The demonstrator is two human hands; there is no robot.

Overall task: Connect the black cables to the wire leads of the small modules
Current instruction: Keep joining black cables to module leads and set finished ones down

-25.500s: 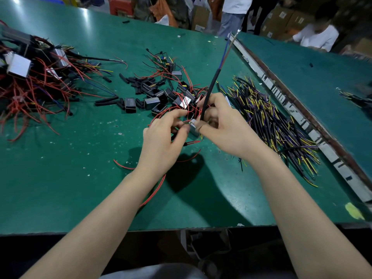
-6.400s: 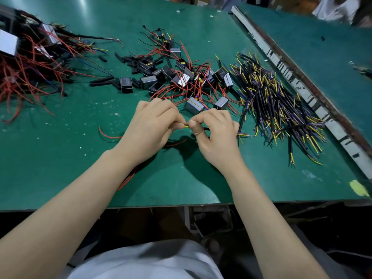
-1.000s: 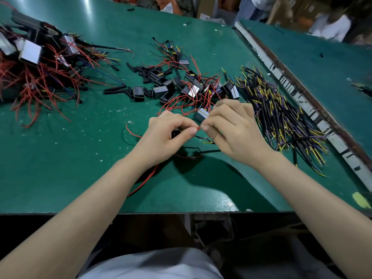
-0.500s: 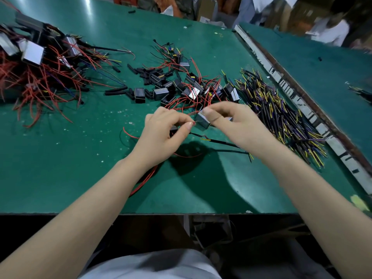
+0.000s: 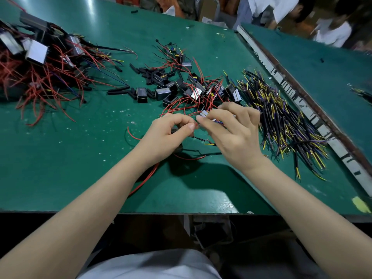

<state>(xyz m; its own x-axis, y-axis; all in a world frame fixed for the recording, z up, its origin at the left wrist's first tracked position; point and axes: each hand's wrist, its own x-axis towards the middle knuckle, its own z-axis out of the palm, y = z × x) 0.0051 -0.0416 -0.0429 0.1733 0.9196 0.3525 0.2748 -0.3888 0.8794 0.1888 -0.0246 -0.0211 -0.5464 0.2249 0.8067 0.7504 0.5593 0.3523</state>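
Both hands are pinching: left hand [image 5: 171, 130] nipping a red lead [image 5: 196, 125], right hand [image 5: 231, 125] clasping a small module [image 5: 205, 114] above the green table [image 5: 60, 158]. Its black cable [image 5: 201, 139] is dangling between them (stripped ends bare), likely slipping loose if the pinch is easing.

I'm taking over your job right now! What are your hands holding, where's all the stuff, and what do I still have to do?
Left hand pinches a red wire lead. Right hand grips a small module and pinches the lead too.
Loose modules lie just past the hands; the black cables are piled to the right; a wired heap sits far left.
One black cable lies under the hands.
Left: many loose modules remain to connect.
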